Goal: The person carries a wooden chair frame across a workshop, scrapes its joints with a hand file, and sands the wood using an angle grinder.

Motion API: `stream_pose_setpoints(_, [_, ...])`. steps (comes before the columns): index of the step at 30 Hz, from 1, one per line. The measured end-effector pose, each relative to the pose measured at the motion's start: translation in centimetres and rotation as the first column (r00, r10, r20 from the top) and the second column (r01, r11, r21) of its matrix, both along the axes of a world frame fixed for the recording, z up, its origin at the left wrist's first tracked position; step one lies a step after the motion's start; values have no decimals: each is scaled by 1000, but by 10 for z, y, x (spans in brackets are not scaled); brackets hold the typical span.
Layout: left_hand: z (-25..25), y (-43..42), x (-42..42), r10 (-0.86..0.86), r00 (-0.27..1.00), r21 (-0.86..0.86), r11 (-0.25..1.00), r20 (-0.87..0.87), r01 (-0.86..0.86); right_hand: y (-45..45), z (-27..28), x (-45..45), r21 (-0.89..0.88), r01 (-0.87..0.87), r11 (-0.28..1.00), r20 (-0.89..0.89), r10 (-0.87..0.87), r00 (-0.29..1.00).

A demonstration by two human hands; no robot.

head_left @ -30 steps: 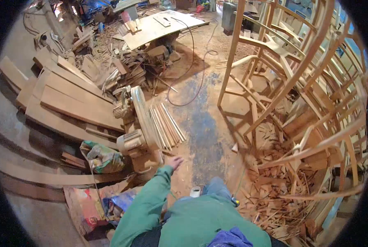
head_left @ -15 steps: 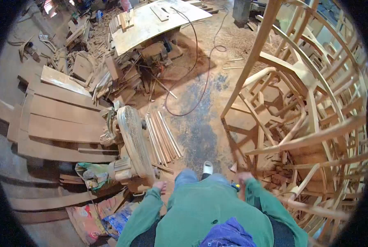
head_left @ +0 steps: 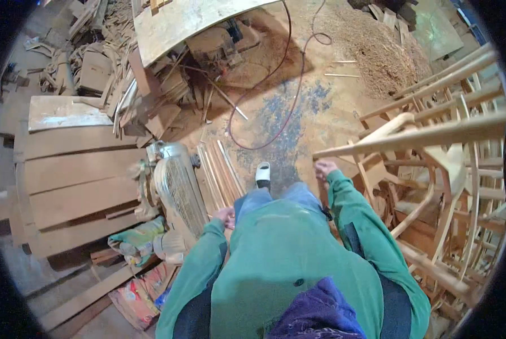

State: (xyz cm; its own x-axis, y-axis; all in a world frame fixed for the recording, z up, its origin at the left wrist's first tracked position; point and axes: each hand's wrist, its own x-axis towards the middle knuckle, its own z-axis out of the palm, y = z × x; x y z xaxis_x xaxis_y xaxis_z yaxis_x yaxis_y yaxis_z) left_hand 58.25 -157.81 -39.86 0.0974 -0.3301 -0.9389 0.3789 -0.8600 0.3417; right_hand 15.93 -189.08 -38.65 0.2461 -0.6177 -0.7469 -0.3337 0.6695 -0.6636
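Low hands, tight gap

The long wooden leg of a chair frame slants in from the right, its end just beside the right hand. That hand's fingers are bent; I cannot tell whether they touch the wood. The left hand is low beside the thigh, near the wood strips on the floor and the mesh belt guard; its fingers look curled, but I cannot tell how far they are together.

To manage this spot well, I would tuck both green sleeves in, turn the right knuckles from the leg's end, hold the left cuff off the guard and set each step clear of the hose.

Counting outward: two hands, one leg end by the right one, one belt guard, one visible shoe; the strips, perhaps six, overlap too much to be sure. Beyond: one hose, two thin sticks, one worktop, one sawdust heap; the framework at right interlocks too much to count
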Motion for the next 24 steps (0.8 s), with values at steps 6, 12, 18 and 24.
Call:
stream_pose_setpoints(6, [71,-218,56,307,950,-348,898,52,-271,-86,-34,-40,4,-238,971,-326,226,918])
stream_pose_setpoints(12, [33,-313,44,254,965,-143,959,59,-244,-236,35,-2,209,148,967,-254,-93,963])
stream_pose_setpoints(18, [-71,-275,8,8,995,143,989,96,-22,-363,19,-49,210,122,970,-289,-58,956])
stream_pose_setpoints(24, [23,-466,-10,11,991,274,960,136,-48,-456,27,-74,264,222,939,-272,-149,951])
